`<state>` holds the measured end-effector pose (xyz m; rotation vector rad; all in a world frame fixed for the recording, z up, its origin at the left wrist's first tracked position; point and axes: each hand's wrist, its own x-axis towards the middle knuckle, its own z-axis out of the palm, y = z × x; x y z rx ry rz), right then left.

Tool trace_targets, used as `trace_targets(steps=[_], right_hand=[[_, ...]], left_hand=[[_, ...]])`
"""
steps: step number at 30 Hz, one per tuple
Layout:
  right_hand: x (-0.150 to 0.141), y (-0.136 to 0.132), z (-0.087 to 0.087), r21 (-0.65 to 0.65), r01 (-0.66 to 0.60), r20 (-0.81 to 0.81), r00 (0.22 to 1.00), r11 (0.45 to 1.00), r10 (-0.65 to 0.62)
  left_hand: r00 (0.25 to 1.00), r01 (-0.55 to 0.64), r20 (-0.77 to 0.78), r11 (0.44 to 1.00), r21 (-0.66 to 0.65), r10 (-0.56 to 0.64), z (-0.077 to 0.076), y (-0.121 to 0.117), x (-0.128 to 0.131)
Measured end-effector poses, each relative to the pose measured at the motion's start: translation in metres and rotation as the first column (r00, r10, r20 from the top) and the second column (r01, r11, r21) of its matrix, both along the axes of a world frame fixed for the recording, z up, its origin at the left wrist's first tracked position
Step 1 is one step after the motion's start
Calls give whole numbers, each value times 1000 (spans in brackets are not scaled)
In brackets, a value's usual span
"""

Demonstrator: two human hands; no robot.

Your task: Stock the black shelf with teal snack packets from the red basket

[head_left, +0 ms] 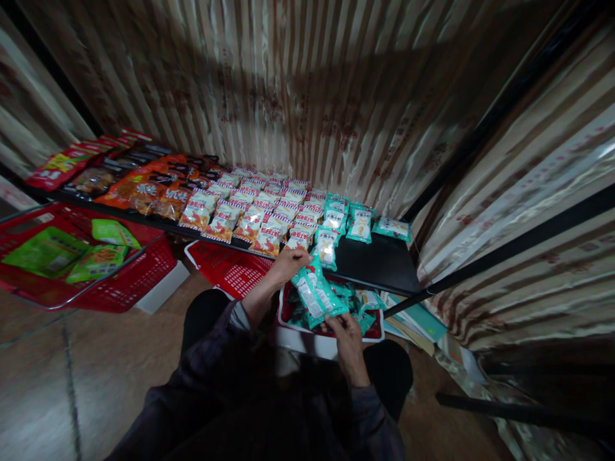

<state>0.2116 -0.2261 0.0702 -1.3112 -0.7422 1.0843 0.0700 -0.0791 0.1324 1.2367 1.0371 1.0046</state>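
Observation:
Between my two hands hangs a teal snack bag (314, 294), back side up, above a red basket with a white rim (307, 344). My left hand (289, 264) pinches its upper left corner, close to the shelf's front edge. At its lower right end, my right hand (346, 339) grips the bag with thumb and fingers. More teal bags (368, 299) lie loose in the basket below. On the black shelf (382, 262), several teal bags (359, 223) stand or lie beside rows of white-and-orange snack bags (250, 219).
Orange snack bags (144, 189) and red bags (72, 165) fill the shelf's left end. A red basket (91, 298) with green packets (98, 262) stands at left. Striped curtain (288, 83) hangs behind. A black rack bar (519, 240) crosses at right, above flat cardboard (418, 336).

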Motion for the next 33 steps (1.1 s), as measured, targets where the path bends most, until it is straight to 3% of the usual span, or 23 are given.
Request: trace_targets(steps=[6,11,14,16,18,21,23,26,33], right_hand=[[5,-2,9,9,-15,28,1000,1000,15],[8,-1,-3,12,2,8,1000,1000,-2],[12,1,-16,15,99,139,985,995,-100],[14,2,-22,71,214,322,920,974,-225],[15,2,-22,195,269,543,771,943,-332],[14,-1,-13,390,103,785,482,915,-389],[13,-3,-7,431,-89,849,376,898,-371],[11,-5,-1,413,-254,880,359,875,-311],[5,-9,-4,305,-265,929,293,915,-225]], left_hand=[[987,-119,-102,991,60,125,-14,3,5],[979,-39,-193,987,157,69,-16,5,7],[971,8,-238,986,169,33,-13,5,7],[962,26,-271,985,171,22,-11,5,8],[957,30,-288,983,180,23,-10,4,9],[953,34,-301,980,195,26,-9,3,11],[942,44,-334,981,187,21,-8,2,12],[927,50,-375,988,148,9,-5,3,12],[911,54,-411,998,39,-33,-1,7,9]])
